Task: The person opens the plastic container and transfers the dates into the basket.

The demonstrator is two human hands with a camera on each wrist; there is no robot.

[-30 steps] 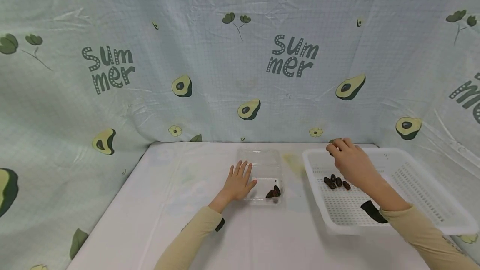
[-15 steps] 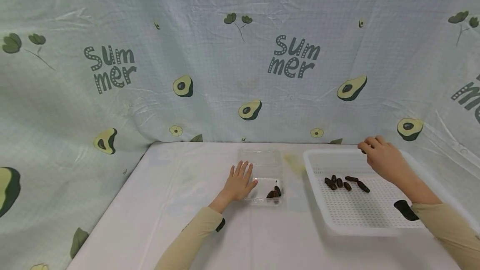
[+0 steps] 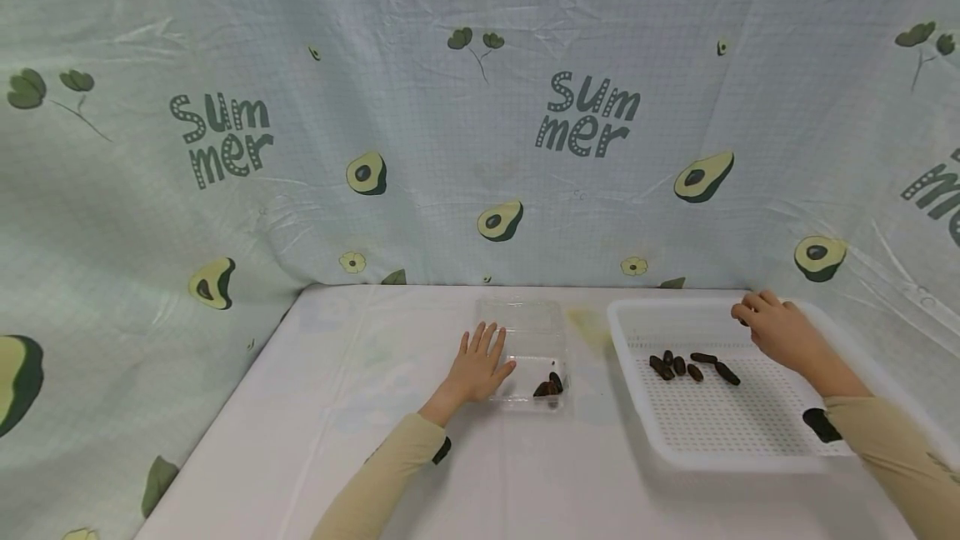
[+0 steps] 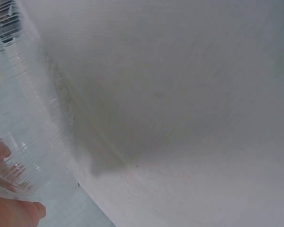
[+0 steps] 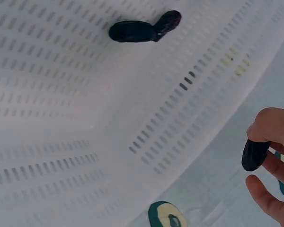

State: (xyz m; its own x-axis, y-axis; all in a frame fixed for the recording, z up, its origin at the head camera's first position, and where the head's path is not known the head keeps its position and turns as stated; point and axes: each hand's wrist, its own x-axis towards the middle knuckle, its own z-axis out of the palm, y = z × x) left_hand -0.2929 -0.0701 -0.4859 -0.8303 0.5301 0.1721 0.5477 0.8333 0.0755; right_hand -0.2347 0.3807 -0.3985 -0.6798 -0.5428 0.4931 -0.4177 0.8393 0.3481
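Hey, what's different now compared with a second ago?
The right hand has moved rightward over the white basket, fingers pinching a dark piece. Two more pieces show in the basket, where the hand and forearm were; whether they were just let go, I can't tell. The left hand stayed at the clear container, and the pieces inside it look unchanged.

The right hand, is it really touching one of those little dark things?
Touching: the right wrist view shows the right hand pinching a dark piece by its upper end.
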